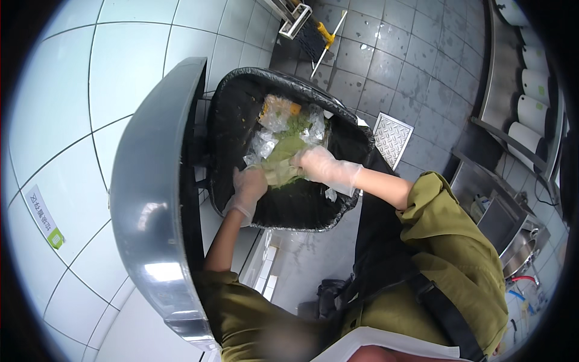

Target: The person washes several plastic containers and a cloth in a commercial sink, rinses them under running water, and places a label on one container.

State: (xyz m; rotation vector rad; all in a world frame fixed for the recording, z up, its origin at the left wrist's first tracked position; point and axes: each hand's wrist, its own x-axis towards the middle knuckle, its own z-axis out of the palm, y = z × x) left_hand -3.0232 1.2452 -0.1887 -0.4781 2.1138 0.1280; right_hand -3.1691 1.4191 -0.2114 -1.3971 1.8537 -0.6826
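Observation:
A trash bin lined with a black bag [226, 126] stands open before me. Its grey lid [144, 181] is raised on the left. Over the bin's mouth, both hands, in clear disposable gloves, grip a limp plastic bag [282, 165] smeared with green matter. My left hand [249, 183] pinches its near left side. On the right edge, my right hand [319, 165] is closed in a blurred fist. Crumpled clear plastic [262, 144], crumbly green scraps [296, 124] and an orange-and-clear wrapper [277, 111] lie farther back in the bin.
A squeegee with a yellow joint [326, 36] and a dustpan [296, 20] stand beyond the bin. Right of it, a diamond-plate cover [393, 139] is set in the wet tiled floor [407, 63]. White containers [533, 108] line a rack above a metal sink [500, 226]. A tiled wall [126, 59] borders the left.

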